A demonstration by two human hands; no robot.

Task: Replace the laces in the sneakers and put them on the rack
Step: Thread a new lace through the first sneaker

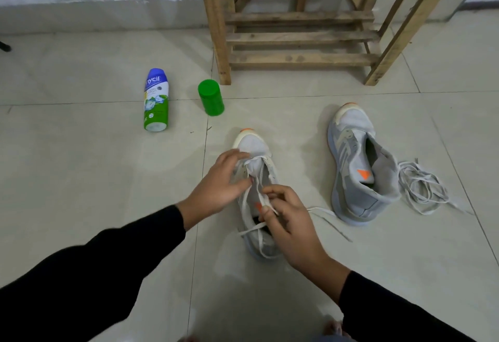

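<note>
A grey sneaker with an orange toe tip stands on the floor in front of me, toe pointing away. A white lace runs through its lowest eyelets, with loose ends trailing toward me and to the right. My left hand rests on the sneaker's left side, fingers at the eyelets. My right hand pinches the lace above the tongue. The second grey sneaker stands unlaced to the right, with a loose white lace in a heap beside it. The wooden rack stands beyond.
A blue, white and green powder bottle lies on the tiled floor at left. A green lidded jar stands near the rack's left leg. A white wall runs behind. My toes show at the bottom edge.
</note>
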